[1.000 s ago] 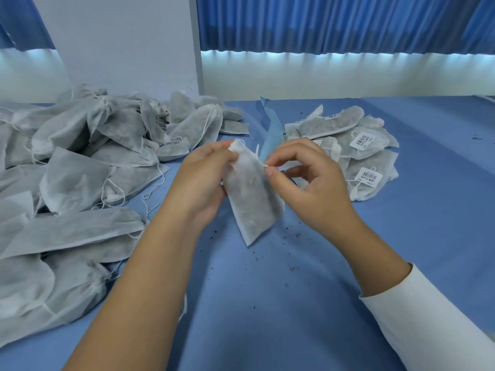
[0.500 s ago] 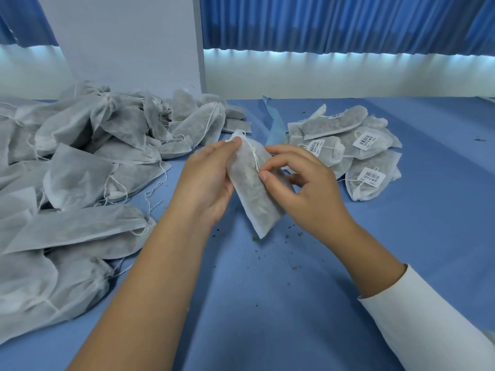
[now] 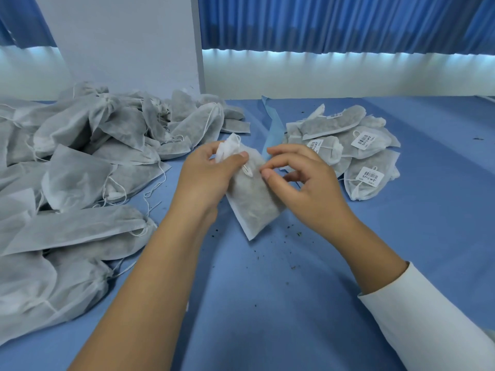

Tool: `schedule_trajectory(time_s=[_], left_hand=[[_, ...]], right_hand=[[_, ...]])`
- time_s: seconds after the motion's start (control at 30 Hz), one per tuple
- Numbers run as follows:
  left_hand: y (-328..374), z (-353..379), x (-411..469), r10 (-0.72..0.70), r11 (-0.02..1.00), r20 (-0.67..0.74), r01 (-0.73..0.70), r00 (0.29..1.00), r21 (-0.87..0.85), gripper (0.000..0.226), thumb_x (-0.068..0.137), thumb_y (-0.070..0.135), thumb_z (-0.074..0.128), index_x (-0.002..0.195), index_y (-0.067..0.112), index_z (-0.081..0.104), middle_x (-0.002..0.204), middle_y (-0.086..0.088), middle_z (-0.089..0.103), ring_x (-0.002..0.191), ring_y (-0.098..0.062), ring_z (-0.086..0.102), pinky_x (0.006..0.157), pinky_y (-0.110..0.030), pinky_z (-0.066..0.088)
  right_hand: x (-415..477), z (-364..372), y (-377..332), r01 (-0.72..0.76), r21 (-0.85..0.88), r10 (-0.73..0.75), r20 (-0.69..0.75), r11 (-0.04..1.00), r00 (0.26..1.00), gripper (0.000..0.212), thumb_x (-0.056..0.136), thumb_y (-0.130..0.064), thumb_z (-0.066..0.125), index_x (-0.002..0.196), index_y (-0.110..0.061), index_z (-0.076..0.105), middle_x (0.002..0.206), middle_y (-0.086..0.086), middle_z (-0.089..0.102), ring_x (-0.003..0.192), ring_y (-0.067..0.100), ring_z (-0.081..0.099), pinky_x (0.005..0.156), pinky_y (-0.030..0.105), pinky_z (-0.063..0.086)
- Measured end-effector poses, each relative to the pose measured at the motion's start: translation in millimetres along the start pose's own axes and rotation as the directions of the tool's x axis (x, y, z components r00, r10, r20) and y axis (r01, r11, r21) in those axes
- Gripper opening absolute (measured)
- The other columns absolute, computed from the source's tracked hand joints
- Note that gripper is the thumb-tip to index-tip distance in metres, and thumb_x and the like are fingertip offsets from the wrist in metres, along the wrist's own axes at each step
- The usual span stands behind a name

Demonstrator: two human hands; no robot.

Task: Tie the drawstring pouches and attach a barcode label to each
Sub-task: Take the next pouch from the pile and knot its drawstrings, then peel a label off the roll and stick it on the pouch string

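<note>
A white drawstring pouch [image 3: 255, 204] filled with dark material hangs tilted above the blue table, bottom corner near the cloth. My left hand [image 3: 206, 175] grips its gathered neck, thumb pressed across the front. My right hand [image 3: 300, 180] is at the pouch's right side, thumb and forefinger pinching the thin white drawstring [image 3: 247, 170] that loops across the front. A big heap of pouches without labels [image 3: 80, 167] lies to the left. A smaller pile of pouches with barcode labels [image 3: 359, 151] lies to the right.
A grey-white panel [image 3: 128, 41] stands at the back behind the left heap. A blue strip [image 3: 273, 129] sticks up between the piles. Dark crumbs [image 3: 292, 231] dot the blue table [image 3: 267, 303] below the pouch. Blue curtains hang along the far wall.
The pouch has tilted a little and its neck is bunched tighter in my left hand. My right hand's fingers have shifted along the drawstring at the front.
</note>
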State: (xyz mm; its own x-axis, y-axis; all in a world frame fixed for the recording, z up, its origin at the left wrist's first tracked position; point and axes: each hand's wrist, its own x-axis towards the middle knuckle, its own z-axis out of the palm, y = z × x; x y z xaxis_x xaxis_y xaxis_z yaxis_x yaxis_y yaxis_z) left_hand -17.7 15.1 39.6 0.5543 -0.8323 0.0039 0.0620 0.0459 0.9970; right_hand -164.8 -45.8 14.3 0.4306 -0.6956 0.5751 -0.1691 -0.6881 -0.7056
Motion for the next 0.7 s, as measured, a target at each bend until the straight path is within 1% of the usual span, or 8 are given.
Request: schedule_trajectory(time_s=[0.1,0.2,0.27,0.33,0.43,0.53,0.6,0.7], left_hand=[[-1.1,-16.0,10.4,0.017,0.995,-0.028,-0.015,0.999,0.101,0.014,0.088,0.013,0.072,0.102,0.012,0.069,0.107,-0.014,0.072,0.100,-0.032,0.069,0.088,-0.045,0.054],[-1.4,-31.9,17.7,0.004,0.980,-0.031,0.003,1.000,0.197,0.012,0.088,0.014,0.071,0.100,0.013,0.071,0.107,-0.018,0.072,0.102,-0.036,0.069,0.093,-0.051,0.053],[-1.5,-38.6,20.7,0.005,0.969,-0.022,0.001,1.000,0.249,0.008,0.088,0.014,0.071,0.096,0.015,0.071,0.105,-0.018,0.072,0.094,-0.031,0.068,0.085,-0.043,0.052],[-1.9,-44.2,23.6,0.005,0.960,0.002,-0.006,1.000,0.280,0.011,0.087,0.014,0.072,0.098,0.018,0.070,0.096,-0.010,0.072,0.086,-0.022,0.066,0.077,-0.034,0.050],[-1.4,-50.7,25.7,-0.008,0.948,0.050,-0.009,0.999,0.318,0.016,0.086,0.015,0.074,0.101,0.013,0.070,0.090,-0.004,0.070,0.079,-0.016,0.064,0.064,-0.024,0.048],[-1.6,-53.4,26.8,-0.018,0.937,0.070,-0.007,0.997,0.350,0.022,0.085,0.017,0.075,0.106,0.012,0.070,0.097,-0.005,0.070,0.083,-0.018,0.065,0.066,-0.026,0.048],[-1.4,-54.5,26.7,-0.015,0.937,0.112,-0.026,0.994,0.349,0.021,0.086,0.015,0.074,0.106,0.012,0.070,0.097,-0.006,0.071,0.085,-0.019,0.066,0.070,-0.028,0.049],[-1.6,-54.1,24.9,0.032,0.920,0.205,-0.109,0.978,0.376,0.020,0.086,0.012,0.074,0.105,0.014,0.070,0.098,-0.004,0.072,0.090,-0.018,0.067,0.076,-0.026,0.051]], right_hand=[[5.4,-7.9,6.3,-0.119,-0.019,0.118,-0.041,0.993,0.992,0.017,0.088,-0.014,0.067,0.087,-0.030,0.069,0.108,-0.008,0.063,0.098,-0.004,0.057,0.075,0.009,0.045],[10.6,-15.8,16.1,-0.275,-0.087,0.277,0.024,0.958,0.960,0.013,0.087,-0.010,0.067,0.092,-0.021,0.070,0.100,-0.003,0.067,0.084,0.007,0.060,0.077,0.014,0.045],[11.2,-18.4,18.4,-0.328,-0.071,0.334,0.093,0.942,0.938,0.014,0.085,-0.007,0.068,0.092,-0.018,0.069,0.094,0.000,0.065,0.078,0.010,0.056,0.077,0.018,0.046],[9.7,-18.1,17.7,-0.319,-0.084,0.328,0.152,0.944,0.932,0.016,0.082,-0.010,0.072,0.092,-0.021,0.066,0.095,-0.003,0.063,0.079,0.010,0.056,0.077,0.020,0.046],[5.7,-11.7,18.0,-0.257,-0.127,0.282,0.243,0.958,0.928,0.025,0.079,-0.023,0.078,0.097,-0.032,0.063,0.110,-0.008,0.060,0.098,0.004,0.059,0.082,0.021,0.048],[2.3,-1.2,22.4,-0.191,-0.180,0.238,0.294,0.965,0.926,0.034,0.080,-0.021,0.078,0.104,-0.037,0.059,0.117,-0.007,0.058,0.110,0.005,0.056,0.087,0.029,0.053],[2.5,3.4,25.2,-0.166,-0.189,0.213,0.265,0.968,0.940,0.035,0.083,-0.021,0.075,0.105,-0.039,0.056,0.113,-0.009,0.060,0.105,0.003,0.057,0.084,0.026,0.053],[4.6,3.5,29.0,-0.164,-0.177,0.200,0.211,0.970,0.957,0.032,0.084,-0.026,0.074,0.104,-0.040,0.053,0.099,-0.016,0.060,0.085,-0.002,0.058,0.074,0.015,0.050]])
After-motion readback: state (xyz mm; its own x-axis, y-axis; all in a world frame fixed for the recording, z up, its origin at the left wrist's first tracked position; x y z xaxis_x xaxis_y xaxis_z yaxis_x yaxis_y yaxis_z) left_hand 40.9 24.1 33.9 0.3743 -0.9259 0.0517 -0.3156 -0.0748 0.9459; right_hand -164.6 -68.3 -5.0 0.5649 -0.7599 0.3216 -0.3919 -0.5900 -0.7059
